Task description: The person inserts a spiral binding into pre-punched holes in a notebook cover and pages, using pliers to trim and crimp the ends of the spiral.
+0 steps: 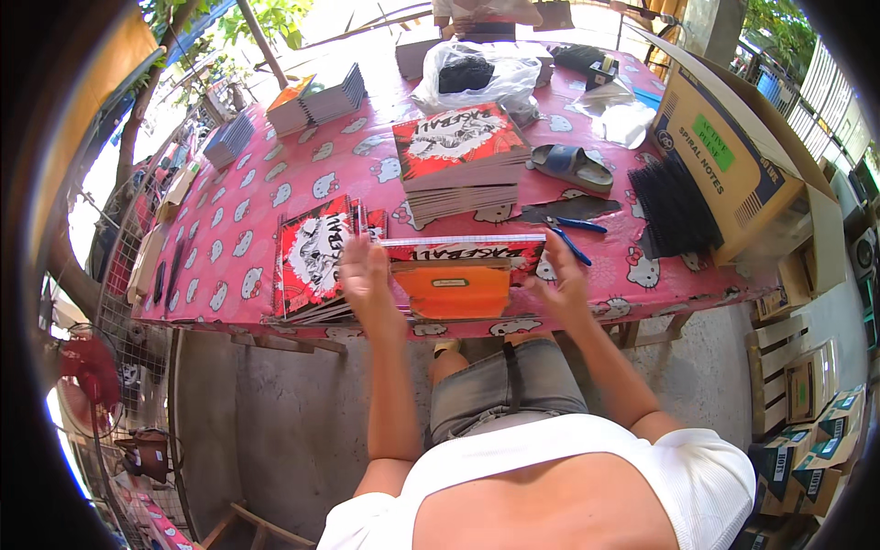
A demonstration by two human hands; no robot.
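A red notebook (525, 250) with a white and black cover picture stands on edge between my hands, page edges up. In front of it sits an orange block-like piece (456, 291) with a small label, hiding its lower part. My left hand (368, 282) is upright beside the notebook's left end, slightly blurred, fingers stretched. At the right end, my right hand (561, 282) has its fingers apart. Whether either hand touches the notebook, I cannot tell. Left of my left hand lies a pile of red notebooks (310, 252). Blue-handled pliers (573, 243) lie beyond my right hand.
A taller stack of red notebooks (461, 174) stands behind, near a slipper (573, 168). Black spiral bindings (674, 211) lean by an open cardboard box (724, 156) at right. A plastic bag (477, 78) and more notebook stacks (321, 99) occupy the far pink tablecloth (243, 206).
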